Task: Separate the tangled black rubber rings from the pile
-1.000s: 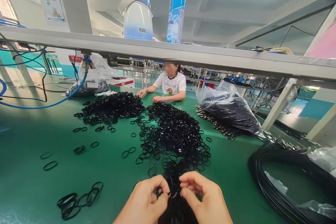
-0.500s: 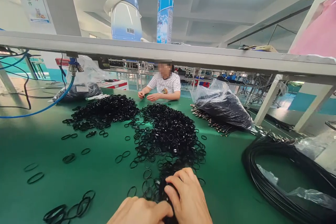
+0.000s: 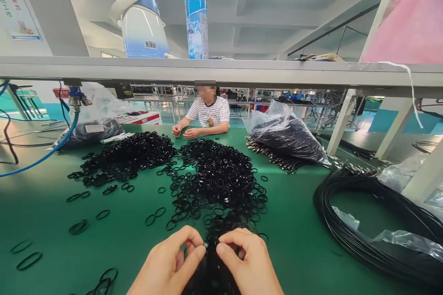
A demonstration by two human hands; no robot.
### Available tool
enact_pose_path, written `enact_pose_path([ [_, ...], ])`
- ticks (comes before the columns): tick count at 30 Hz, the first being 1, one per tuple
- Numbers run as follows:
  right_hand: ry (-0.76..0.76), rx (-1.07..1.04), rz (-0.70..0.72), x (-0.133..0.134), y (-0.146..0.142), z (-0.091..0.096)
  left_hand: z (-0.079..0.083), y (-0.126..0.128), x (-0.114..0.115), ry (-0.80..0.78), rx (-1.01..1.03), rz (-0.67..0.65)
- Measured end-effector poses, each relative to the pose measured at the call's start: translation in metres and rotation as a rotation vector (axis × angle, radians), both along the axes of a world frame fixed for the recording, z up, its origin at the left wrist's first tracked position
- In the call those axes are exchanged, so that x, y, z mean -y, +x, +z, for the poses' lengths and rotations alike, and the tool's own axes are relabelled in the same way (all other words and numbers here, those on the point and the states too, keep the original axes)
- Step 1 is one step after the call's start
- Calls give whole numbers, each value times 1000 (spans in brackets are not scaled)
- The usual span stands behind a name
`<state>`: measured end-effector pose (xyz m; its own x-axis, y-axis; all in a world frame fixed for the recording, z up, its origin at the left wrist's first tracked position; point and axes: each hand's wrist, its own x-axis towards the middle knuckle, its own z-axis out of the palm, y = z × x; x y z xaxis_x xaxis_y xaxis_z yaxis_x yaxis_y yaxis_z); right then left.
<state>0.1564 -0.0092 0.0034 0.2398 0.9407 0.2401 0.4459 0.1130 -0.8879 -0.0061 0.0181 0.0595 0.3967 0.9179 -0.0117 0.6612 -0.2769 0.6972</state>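
By the worktop's [image 3: 294, 221] near edge, the left hand [image 3: 169, 258] is flanking black rings [image 3: 224, 179], presumably heaped for easy reach, opposite the right hand [image 3: 247, 258], both showing thumb and fingertips nearly together, any gripped piece being indistinguishable.

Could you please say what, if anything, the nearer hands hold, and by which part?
Unclear whether the left hand or right hand holds any black rings.

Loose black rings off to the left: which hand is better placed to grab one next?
Left, I'd say. The left hand is nearer those loose black rings; the right hand is on its far side and would have to reach across. Whether either hand holds something is unclear.
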Motion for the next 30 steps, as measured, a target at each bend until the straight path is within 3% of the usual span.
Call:
enact_pose_path([
  [2,-53,-107,1,1,-2,-6,-1,0,-3,-125,104,20],
  [5,-70,-203,50,1,-4,-10,-4,3,-3,-169,176,-21],
  [11,-102,-208,124,1,-2,5,-14,6,-2,-249,266,-49],
  [13,-106,-282,142,2,0,11,-16,6,-1,-221,324,-18],
  [16,-146,-434,173,3,2,17,-13,7,0,-53,321,55],
  [21,-144,-558,202,2,-1,10,-8,9,3,27,205,-4],
  [26,-103,-409,171,0,-6,-8,-14,12,5,48,201,3],
  [30,-92,-153,91,3,-5,-4,-14,14,7,52,191,37],
])
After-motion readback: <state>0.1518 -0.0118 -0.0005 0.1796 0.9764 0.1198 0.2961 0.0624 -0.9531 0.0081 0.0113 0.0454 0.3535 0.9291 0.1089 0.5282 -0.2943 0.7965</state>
